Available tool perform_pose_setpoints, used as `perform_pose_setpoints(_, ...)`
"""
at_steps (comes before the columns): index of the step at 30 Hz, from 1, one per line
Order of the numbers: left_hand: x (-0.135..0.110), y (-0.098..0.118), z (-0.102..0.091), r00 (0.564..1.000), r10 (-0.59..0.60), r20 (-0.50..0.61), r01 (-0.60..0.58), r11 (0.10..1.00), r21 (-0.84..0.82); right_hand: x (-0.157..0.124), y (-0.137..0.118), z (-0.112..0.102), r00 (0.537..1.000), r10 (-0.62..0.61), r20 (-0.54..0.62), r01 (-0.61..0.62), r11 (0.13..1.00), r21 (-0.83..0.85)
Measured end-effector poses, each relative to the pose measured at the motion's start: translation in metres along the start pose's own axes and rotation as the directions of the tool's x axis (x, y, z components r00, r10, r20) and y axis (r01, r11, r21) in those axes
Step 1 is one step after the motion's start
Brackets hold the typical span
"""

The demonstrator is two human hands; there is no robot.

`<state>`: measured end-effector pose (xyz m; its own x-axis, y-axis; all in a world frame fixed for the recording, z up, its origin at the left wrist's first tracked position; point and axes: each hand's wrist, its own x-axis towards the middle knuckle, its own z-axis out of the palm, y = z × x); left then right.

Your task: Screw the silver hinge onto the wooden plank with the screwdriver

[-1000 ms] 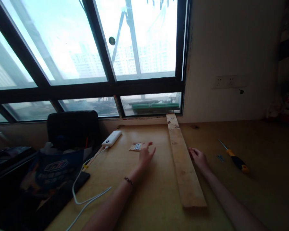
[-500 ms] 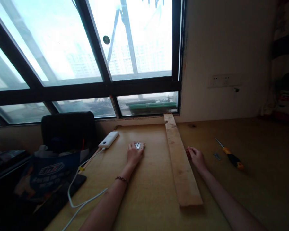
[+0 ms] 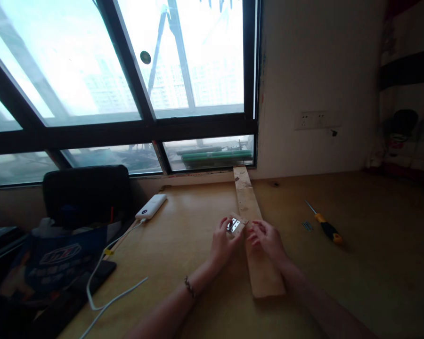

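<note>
My left hand (image 3: 223,241) is closed around a shiny metal hinge (image 3: 236,227) with screw holes, which sits against what looks like a small piece of wood. It is held at the left edge of a long wooden plank (image 3: 265,273) lying on the table. My right hand (image 3: 268,241) is over the plank, just right of the hinge, with its fingers curled and pinched together. Whatever its fingertips hold, if anything, is too small to make out. Off to the right lie several screws (image 3: 307,226) and a screwdriver (image 3: 328,228) with a yellow and black handle.
A white power bank (image 3: 151,207) with a white cable (image 3: 95,308) lies on the wooden table (image 3: 183,216) at its left edge. Beyond that edge stand a black chair (image 3: 88,193) and a blue bag (image 3: 56,254). Window and wall close off the back.
My left hand has lifted the hinge and carried it right, to the plank. My right hand has come left from beside the plank to above it. The view has shifted slightly.
</note>
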<state>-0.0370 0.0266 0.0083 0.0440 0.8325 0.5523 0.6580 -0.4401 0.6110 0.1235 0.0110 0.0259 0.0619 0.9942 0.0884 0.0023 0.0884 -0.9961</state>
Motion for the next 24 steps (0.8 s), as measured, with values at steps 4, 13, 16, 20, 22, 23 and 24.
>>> perform_pose_setpoints(4, -0.014, 0.017, 0.004, 0.987, 0.159, -0.014, -0.158, 0.987, 0.036, -0.007, 0.008, 0.012, 0.997, 0.073, 0.037, -0.078, 0.987, 0.142)
perform_pose_setpoints(13, -0.022, 0.032, -0.008, 0.94, 0.342, 0.006, -0.338, 0.928, 0.155, -0.005, -0.001, 0.01, 0.997, 0.063, 0.04, -0.073, 0.952, 0.298)
perform_pose_setpoints(16, -0.02, 0.029, -0.003, 0.972, 0.185, -0.143, -0.194, 0.98, -0.051, -0.007, -0.003, 0.009, 0.995, 0.043, 0.09, -0.071, 0.939, 0.335)
perform_pose_setpoints(20, -0.012, 0.016, 0.006, 0.974, -0.212, 0.08, 0.218, 0.777, -0.59, -0.009, -0.005, 0.007, 0.986, 0.006, 0.164, -0.063, 0.936, 0.346)
perform_pose_setpoints(22, -0.009, 0.011, 0.008, 0.913, -0.272, 0.305, 0.408, 0.587, -0.699, -0.01, -0.007, 0.007, 0.982, -0.014, 0.189, -0.053, 0.937, 0.345)
perform_pose_setpoints(23, -0.008, 0.01, 0.009, 0.888, -0.284, 0.361, 0.459, 0.521, -0.72, -0.011, -0.008, 0.007, 0.98, -0.017, 0.197, -0.052, 0.939, 0.34)
perform_pose_setpoints(24, -0.007, 0.009, 0.009, 0.876, -0.294, 0.382, 0.481, 0.476, -0.736, -0.011, -0.009, 0.007, 0.98, -0.017, 0.197, -0.051, 0.942, 0.332)
